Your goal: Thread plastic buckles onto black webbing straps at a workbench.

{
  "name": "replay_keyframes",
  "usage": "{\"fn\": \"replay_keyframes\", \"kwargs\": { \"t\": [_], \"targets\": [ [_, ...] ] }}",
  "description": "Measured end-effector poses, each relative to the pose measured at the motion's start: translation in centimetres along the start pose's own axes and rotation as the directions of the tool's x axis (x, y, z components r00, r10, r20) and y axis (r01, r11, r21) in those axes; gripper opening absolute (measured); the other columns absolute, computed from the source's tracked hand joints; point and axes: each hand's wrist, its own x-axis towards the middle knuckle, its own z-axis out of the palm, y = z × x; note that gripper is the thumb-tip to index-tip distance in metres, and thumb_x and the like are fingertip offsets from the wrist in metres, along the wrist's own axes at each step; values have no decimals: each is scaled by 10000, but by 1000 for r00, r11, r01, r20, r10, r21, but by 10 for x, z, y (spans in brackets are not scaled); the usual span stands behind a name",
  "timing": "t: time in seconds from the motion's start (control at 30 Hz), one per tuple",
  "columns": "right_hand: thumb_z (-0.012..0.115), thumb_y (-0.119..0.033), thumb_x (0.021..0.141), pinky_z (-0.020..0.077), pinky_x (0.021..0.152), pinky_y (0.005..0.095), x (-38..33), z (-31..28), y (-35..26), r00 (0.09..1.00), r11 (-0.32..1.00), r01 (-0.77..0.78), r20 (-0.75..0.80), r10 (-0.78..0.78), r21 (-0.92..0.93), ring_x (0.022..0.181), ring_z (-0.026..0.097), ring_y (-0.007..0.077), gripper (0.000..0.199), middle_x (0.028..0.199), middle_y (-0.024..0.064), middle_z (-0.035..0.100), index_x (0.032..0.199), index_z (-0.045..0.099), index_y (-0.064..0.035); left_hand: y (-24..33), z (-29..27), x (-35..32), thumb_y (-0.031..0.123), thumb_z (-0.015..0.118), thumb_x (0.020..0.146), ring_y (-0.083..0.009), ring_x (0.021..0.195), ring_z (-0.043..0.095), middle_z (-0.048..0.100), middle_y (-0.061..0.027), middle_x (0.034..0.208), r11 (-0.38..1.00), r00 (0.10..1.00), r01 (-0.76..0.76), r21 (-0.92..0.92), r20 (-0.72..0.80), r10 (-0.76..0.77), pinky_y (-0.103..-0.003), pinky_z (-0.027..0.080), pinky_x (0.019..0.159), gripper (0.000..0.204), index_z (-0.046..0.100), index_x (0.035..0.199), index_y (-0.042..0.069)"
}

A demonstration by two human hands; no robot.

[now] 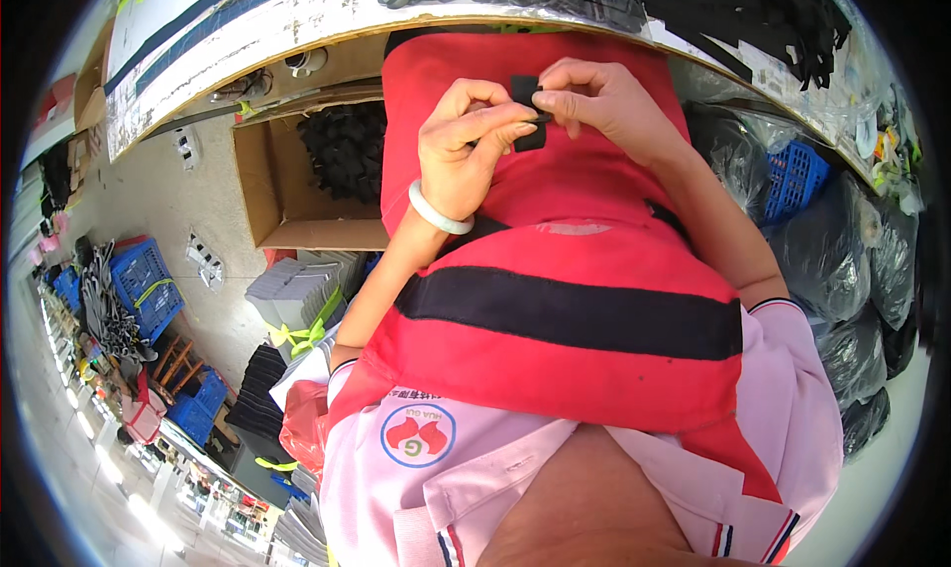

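Black strip (530,138) near table edge (347,32)

Your left forearm (391,285) and right forearm (721,218) angled inward, wrists raised, toward the bench's (223,79) near edge. Your left hand (464,136) pinched thumb to forefinger; your right hand (599,102), fingers curled, pinched close beside it.

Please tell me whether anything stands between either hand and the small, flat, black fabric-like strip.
Nothing visible does: the left hand pinches the small, flat, black fabric-like strip, and the right hand has its thumb against the strip's edge. The red cloth apron lies beneath, not between them.
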Motion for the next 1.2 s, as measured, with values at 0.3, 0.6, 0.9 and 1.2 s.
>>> {"fn": "replay_keyframes", "kwargs": {
  "t": [0.3, 0.6, 0.9, 1.2],
  "targets": [
    [715, -131, 838, 500, 682, 216, -1, 8, 0, 989, 995, 98, -112, -93, 34, 758, 598, 76, 168, 846, 18, 633, 917, 617, -19, 2, -2, -6, -85, 677, 790, -74, 649, 550, 576, -45, 905, 1000, 1000, 16, -10, 4, -16, -204, 445, 550, 158, 715, 918, -2],
    [679, -123, 850, 469, 769, 248, 14, 33, 25, 984, 985, 170, 53, -171, 35, 827, 605, 98, 254, 874, 41, 645, 1053, 563, -24, 35, -72, -25, -41, 664, 806, -60, 621, 549, 617, -23, 891, 855, 888, 418, 307, 58, -455, -184, 430, 496, 129, 718, 906, 20],
    [604, -127, 899, 458, 671, 235, 14, 42, 22, 985, 984, 83, 164, -56, -158, 733, 567, 77, 173, 833, 31, 648, 1016, 621, -1, 26, -75, -47, -157, 543, 784, -110, 642, 627, 502, -110, 1334, 840, 834, 534, -97, -104, -542, -202, 460, 470, 694, 392, 1415, 89],
    [628, -173, 897, 405, 546, 205, 8, 33, 14, 974, 981, -64, 204, 102, -182, 596, 521, 60, 152, 694, 8, 594, 894, 626, -21, -3, -26, -21, -108, 518, 851, -157, 778, 651, 488, -118, 1360, 808, 848, 521, -277, 273, -454, -206, 482, 514, 654, 323, 1452, 63]
  ]
}}
